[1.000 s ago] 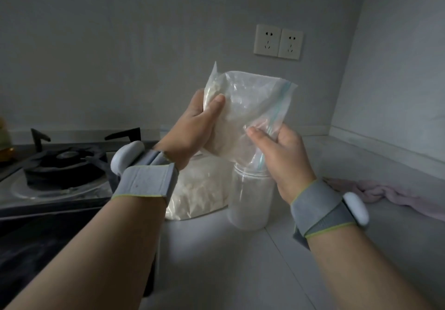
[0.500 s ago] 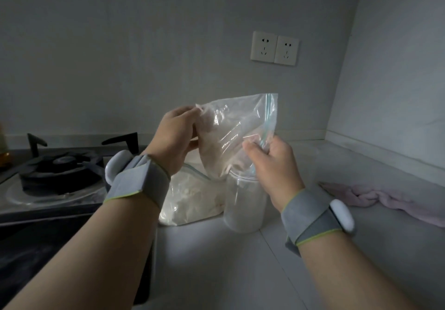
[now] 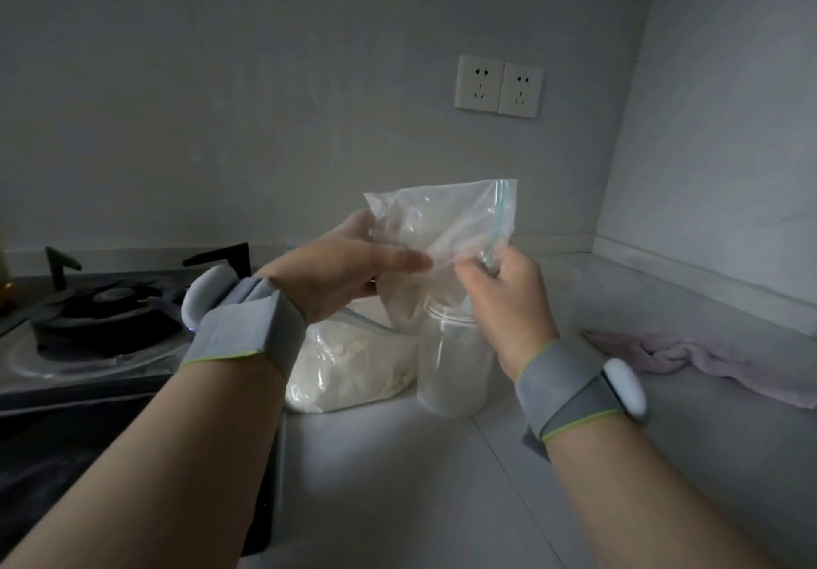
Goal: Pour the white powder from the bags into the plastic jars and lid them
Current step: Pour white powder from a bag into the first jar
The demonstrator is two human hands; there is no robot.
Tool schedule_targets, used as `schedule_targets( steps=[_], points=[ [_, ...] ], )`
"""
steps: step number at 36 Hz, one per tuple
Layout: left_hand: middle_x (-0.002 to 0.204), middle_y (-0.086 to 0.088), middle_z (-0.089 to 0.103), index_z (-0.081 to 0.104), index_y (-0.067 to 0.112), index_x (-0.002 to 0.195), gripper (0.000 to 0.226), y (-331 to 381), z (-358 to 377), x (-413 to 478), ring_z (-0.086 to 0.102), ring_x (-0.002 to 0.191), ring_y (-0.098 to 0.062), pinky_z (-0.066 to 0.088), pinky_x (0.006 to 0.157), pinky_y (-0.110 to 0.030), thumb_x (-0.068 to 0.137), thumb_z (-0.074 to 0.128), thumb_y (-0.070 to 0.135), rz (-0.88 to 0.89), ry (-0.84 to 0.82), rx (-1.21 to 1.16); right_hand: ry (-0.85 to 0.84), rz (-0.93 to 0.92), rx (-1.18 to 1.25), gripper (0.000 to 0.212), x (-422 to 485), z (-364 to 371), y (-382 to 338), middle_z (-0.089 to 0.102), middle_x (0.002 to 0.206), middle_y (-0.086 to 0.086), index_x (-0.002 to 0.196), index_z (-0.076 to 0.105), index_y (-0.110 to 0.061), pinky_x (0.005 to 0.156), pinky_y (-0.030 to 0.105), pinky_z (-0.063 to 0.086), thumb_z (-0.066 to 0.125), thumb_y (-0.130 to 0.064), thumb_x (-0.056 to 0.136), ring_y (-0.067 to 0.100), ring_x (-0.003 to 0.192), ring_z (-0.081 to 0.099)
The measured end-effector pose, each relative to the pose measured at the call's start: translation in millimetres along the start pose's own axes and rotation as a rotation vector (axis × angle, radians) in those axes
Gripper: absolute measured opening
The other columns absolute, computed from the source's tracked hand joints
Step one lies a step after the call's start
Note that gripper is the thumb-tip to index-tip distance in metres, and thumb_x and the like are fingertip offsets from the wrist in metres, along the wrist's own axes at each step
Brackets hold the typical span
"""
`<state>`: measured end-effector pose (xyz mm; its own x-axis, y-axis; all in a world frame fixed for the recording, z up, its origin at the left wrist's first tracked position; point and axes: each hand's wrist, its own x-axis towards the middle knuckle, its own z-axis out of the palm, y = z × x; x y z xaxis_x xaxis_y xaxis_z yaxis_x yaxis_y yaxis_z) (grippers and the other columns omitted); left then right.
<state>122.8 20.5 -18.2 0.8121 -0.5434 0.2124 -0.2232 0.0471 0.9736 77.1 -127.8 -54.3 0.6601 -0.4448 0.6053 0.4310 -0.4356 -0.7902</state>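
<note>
I hold a clear zip bag (image 3: 442, 228), nearly empty, upended over an open clear plastic jar (image 3: 455, 365) that stands on the counter. My right hand (image 3: 508, 299) pinches the bag's blue zip edge right at the jar's mouth. My left hand (image 3: 349, 268) lies against the bag's left side, fingers stretched out flat along it. White powder fills the lower part of the jar. A second bag (image 3: 353, 365), full of white powder, lies on the counter just left of the jar. No lid is visible.
A black gas hob (image 3: 101, 321) sits at the left. A pale pink cloth (image 3: 689, 356) lies on the counter at the right. Two wall sockets (image 3: 498, 86) are on the back wall. The grey counter (image 3: 398, 480) extends toward me.
The bag has sunk lower and gone flatter and emptier. My left hand has shifted from gripping the bag's top to pressing flat on its side. My right hand stays at the jar's mouth.
</note>
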Motion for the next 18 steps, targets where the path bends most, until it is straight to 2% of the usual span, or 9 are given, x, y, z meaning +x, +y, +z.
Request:
schedule_targets(
  steps=[3,5,6,8,10,11,13,16,18],
  points=[
    [0.118,-0.017,0.057,0.039,0.016,0.127,0.069,-6.3,2.6,-1.6,0.063,0.104,-0.028,0.056,0.084,-0.037,0.072,0.069,-0.012,-0.052,-0.05,0.079,0.007,0.011,0.001,0.016,1.8,-0.6,0.7,0.052,0.059,0.001,0.065,0.053,-0.01,0.066,0.034,0.045,0.058,-0.02,0.076,0.024,0.066,0.051],
    [0.119,-0.018,0.055,0.037,0.019,0.13,0.077,-10.9,4.8,-2.8,0.062,0.103,-0.028,0.056,0.084,-0.039,0.069,0.07,-0.017,-0.055,-0.091,0.151,0.004,0.026,0.011,0.024,1.3,0.2,-0.1,0.057,0.065,0.006,0.07,0.055,-0.006,0.069,0.036,0.049,0.053,-0.029,0.066,0.027,0.07,0.056],
    [0.113,-0.016,0.057,0.038,0.02,0.128,0.078,-12.7,5.1,-2.7,0.064,0.096,-0.021,0.058,0.079,-0.035,0.068,0.069,-0.019,-0.043,-0.109,0.176,-0.004,0.037,0.024,0.025,1.3,0.3,-0.1,0.058,0.067,0.007,0.07,0.055,-0.006,0.07,0.037,0.049,0.051,-0.03,0.064,0.027,0.07,0.056],
    [0.091,-0.003,0.057,0.039,0.021,0.121,0.075,-15.7,6.0,-2.6,0.063,0.071,-0.003,0.056,0.062,-0.02,0.068,0.066,-0.023,-0.014,-0.131,0.216,-0.017,0.056,0.042,0.021,0.9,-0.3,-0.5,0.058,0.068,0.007,0.072,0.057,-0.007,0.07,0.037,0.05,0.054,-0.027,0.066,0.023,0.069,0.055],
    [0.077,0.003,0.053,0.038,0.023,0.117,0.075,-19.0,7.0,-1.2,0.058,0.053,0.004,0.051,0.054,-0.016,0.067,0.066,-0.025,-0.02,-0.13,0.243,-0.019,0.059,0.051,0.015,0.9,-1.1,-0.3,0.056,0.068,0.007,0.076,0.058,-0.001,0.069,0.037,0.048,0.058,-0.017,0.076,0.021,0.068,0.052],
    [0.075,0.003,0.052,0.039,0.022,0.118,0.076,-22.2,5.8,1.1,0.058,0.054,0.001,0.051,0.057,-0.02,0.065,0.068,-0.025,-0.034,-0.13,0.254,-0.017,0.055,0.053,0.014,0.7,-1.4,-0.3,0.054,0.068,0.008,0.078,0.058,0.002,0.068,0.036,0.046,0.058,-0.011,0.079,0.02,0.067,0.05],
    [0.078,-0.002,0.056,0.046,0.016,0.117,0.072,-24.9,3.7,3.9,0.056,0.068,-0.01,0.048,0.065,-0.031,0.061,0.073,-0.02,-0.069,-0.121,0.316,-0.012,0.046,0.061,0.016,0.6,-1.5,-0.2,0.052,0.068,0.008,0.08,0.057,0.006,0.065,0.032,0.042,0.057,-0.01,0.081,0.019,0.066,0.048],
    [0.068,-0.003,0.055,0.058,0.008,0.083,0.035,-22.9,3.3,3.5,0.048,0.065,-0.013,0.039,0.056,-0.024,0.062,0.074,-0.015,-0.094,-0.109,0.381,-0.014,0.046,0.064,0.021,0.4,-1.6,-0.4,0.049,0.066,0.008,0.083,0.057,0.007,0.062,0.029,0.039,0.058,-0.014,0.08,0.019,0.064,0.045],
    [0.07,-0.003,0.058,0.058,0.011,0.075,0.034,-23.0,3.7,4.4,0.052,0.071,-0.015,0.047,0.064,-0.029,0.055,0.077,-0.01,-0.103,-0.09,0.338,-0.01,0.045,0.062,0.017,0.8,-2.2,0.6,0.049,0.065,0.006,0.082,0.058,0.007,0.062,0.029,0.038,0.057,-0.01,0.082,0.019,0.064,0.046]
  ],
)
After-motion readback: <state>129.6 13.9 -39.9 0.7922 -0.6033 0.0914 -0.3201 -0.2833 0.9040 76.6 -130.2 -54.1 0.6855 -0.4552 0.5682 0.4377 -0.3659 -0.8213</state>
